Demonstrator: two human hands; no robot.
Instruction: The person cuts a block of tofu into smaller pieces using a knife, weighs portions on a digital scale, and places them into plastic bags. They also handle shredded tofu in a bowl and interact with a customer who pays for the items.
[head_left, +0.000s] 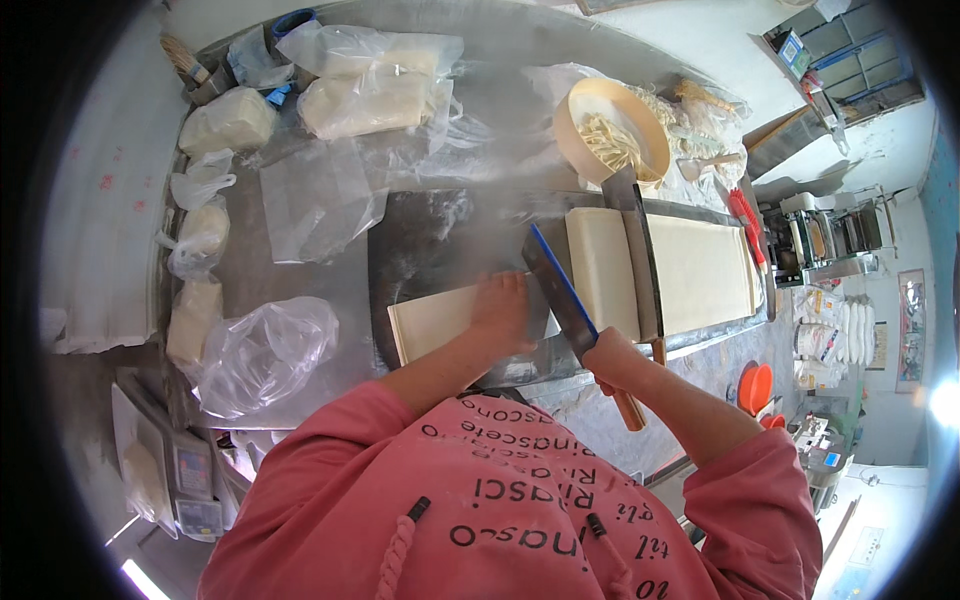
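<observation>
My left hand (501, 311) lies flat on a folded stack of pale dough sheets (435, 319), blurred, with the palm over its right end. In my right hand (611, 360) is the wooden handle of a broad knife (559, 289) with a blue edge. Its blade slants up and left, between the stack under my left hand and a second dough stack (600, 274). Beyond that stands another long dark blade (641, 247). A wider, flat pile of dough sheets (701, 274) lies to its right. Dark boards (420, 232) carry the dough.
A round wooden sieve (574, 150) with cut noodles (611, 142) stands at the back right, near a red brush (746, 225). Bagged dough blocks (367, 105) line the back and left. A crumpled clear bag (266, 356) and a plastic sheet (319, 202) lie on the table.
</observation>
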